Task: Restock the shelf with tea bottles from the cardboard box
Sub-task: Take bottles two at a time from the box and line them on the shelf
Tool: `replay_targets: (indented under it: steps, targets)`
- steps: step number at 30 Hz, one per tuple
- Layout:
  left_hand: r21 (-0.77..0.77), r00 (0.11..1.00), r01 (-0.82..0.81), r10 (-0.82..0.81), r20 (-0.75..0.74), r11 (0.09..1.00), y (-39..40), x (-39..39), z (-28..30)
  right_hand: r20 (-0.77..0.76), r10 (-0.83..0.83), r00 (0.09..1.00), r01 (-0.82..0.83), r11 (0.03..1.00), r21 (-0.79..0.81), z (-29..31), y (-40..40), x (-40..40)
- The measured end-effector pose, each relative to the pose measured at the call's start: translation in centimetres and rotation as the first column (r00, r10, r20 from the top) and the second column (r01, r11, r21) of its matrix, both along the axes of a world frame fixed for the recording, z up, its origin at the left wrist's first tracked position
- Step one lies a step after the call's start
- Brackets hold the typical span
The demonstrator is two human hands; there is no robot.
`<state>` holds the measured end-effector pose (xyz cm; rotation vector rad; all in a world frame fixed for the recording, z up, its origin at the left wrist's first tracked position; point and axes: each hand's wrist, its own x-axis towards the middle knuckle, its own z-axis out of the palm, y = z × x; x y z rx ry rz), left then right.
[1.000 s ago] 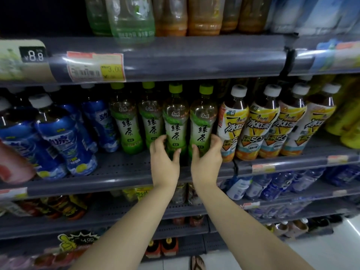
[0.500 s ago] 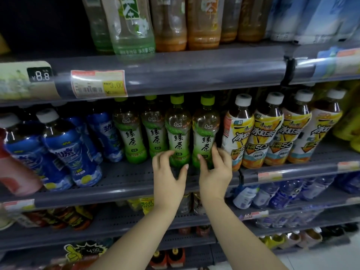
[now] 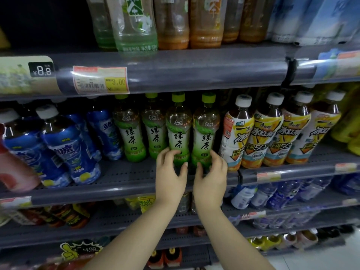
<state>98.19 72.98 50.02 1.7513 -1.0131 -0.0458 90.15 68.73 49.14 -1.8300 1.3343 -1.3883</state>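
Several green tea bottles with green caps stand in a row on the middle shelf (image 3: pixel 124 184). My left hand (image 3: pixel 170 174) is at the base of the third green tea bottle (image 3: pixel 179 131), fingers spread and loosely cupped around it. My right hand (image 3: pixel 211 176) sits the same way at the base of the fourth green tea bottle (image 3: pixel 206 129). Both bottles stand upright on the shelf, side by side. The cardboard box is not in view.
Yellow-labelled iced tea bottles (image 3: pixel 266 133) stand right of the green ones, blue-labelled bottles (image 3: pixel 64 145) to the left. The shelf above (image 3: pixel 194 69) carries price tags and larger bottles. Lower shelves hold more drinks. Bare shelf surface lies in front of the green bottles.
Both hands have slid down from the bottles' labels to their bases and loosened, fingers spreading. The two bottles stay standing on the shelf. The view has tilted slightly upward.
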Motion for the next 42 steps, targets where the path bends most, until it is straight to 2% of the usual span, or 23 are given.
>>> replay_targets:
  steps: [3, 10, 14, 18, 25, 29, 42]
  targets:
    - [0.021, 0.999, -0.029, 0.028, 0.030, 0.999, -0.4, 0.3, 0.5, -0.023, 0.007, 1.000, -0.006, 0.999, 0.051, 0.9, -0.7, 0.4]
    - [0.108, 0.998, 0.040, -0.046, 0.048, 0.993, -1.3, 0.1, 0.6, -0.171, 0.071, 0.983, -0.051, 0.991, 0.121, 1.6, -0.9, 1.6]
    - [0.115, 0.995, 0.090, -0.094, 0.035, 0.989, -1.7, 0.4, 0.8, -0.182, 0.149, 0.972, -0.121, 0.981, 0.155, 1.6, -1.2, 1.6]
    - [0.127, 0.994, 0.095, -0.101, 0.042, 0.987, -2.5, 0.8, 0.8, -0.198, 0.160, 0.967, -0.122, 0.974, 0.190, 1.5, -2.4, 1.7]
    - [0.105, 0.995, 0.094, -0.096, 0.012, 0.990, -3.2, 1.0, 0.6, -0.271, 0.156, 0.950, -0.133, 0.986, 0.100, 0.6, -3.1, 2.0]
    - [0.054, 0.996, 0.080, -0.081, 0.021, 0.995, -2.9, 1.0, 0.6, -0.184, 0.152, 0.971, -0.135, 0.986, 0.100, 0.8, -3.4, 1.8]
    - [-0.035, 0.998, 0.053, -0.053, 0.018, 0.998, -2.7, 1.5, -0.1, -0.088, 0.166, 0.982, -0.170, 0.985, -0.031, -0.2, -3.9, 1.4]
